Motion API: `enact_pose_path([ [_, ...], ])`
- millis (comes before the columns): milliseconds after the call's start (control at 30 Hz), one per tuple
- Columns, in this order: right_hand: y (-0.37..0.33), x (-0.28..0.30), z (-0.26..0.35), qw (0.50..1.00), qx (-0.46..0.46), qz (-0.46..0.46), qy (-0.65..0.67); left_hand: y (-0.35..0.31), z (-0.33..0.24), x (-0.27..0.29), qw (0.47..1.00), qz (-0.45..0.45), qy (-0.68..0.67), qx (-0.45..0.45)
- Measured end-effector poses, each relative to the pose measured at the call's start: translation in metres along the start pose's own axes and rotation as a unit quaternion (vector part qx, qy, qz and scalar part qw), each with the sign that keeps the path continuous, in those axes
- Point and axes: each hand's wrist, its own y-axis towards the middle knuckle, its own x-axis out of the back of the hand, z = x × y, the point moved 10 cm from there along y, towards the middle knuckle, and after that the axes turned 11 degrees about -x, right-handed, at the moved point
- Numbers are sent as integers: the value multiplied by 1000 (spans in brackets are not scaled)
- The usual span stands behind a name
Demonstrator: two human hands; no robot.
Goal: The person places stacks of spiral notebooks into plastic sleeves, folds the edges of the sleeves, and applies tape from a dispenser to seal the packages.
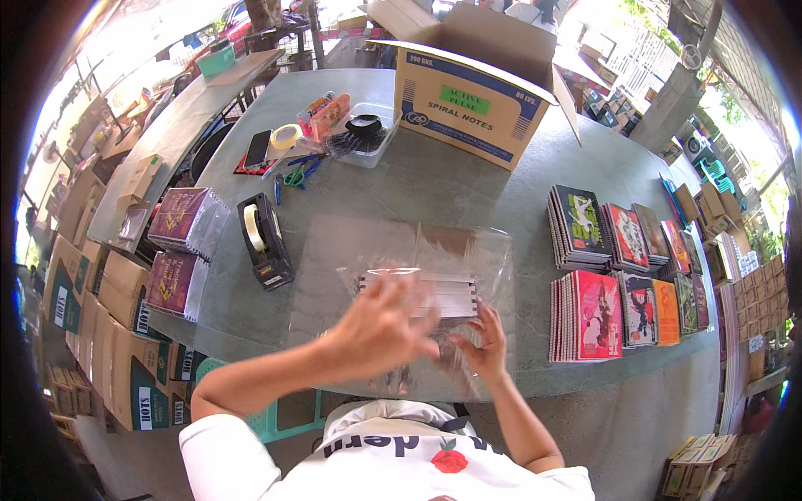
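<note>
In front of me a stack of spiral notebooks (443,299), page edges showing, lies on a clear plastic sheet (489,255) spread over the table. Part of the stack is hidden by my left hand (384,321), which is blurred by motion above it with its fingers spread. At the stack's near right corner, my right hand (483,344) has thumb and fingers apart, with a fingertip close to the spiral edge. Whether that finger presses on the plastic or the notebooks I cannot tell.
A black tape dispenser (266,242) and two plastic-wrapped notebook packs (177,284) stand at left. Farther back are scissors (294,177), a phone (257,149), a clear tub (372,150) and an open cardboard box (468,104). Several notebook piles (585,313) line the right side.
</note>
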Motion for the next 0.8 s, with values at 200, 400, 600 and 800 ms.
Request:
enact_pose_path([
  [200, 8, -14, 41, 965, 139, 4, -224, 9, 45, -10, 987, 140, -11, 83],
  [400, 16, -49, 93, 864, 258, 103, -420, -8, -45, 15, 942, 229, -197, -145],
  [600, 17, -56, 92, 862, 226, 92, -445, 8, 51, -13, 988, 116, -98, 0],
  [800, 23, -61, 92, 853, 188, 64, -483, 3, 48, -55, 979, 172, -100, 35],
])
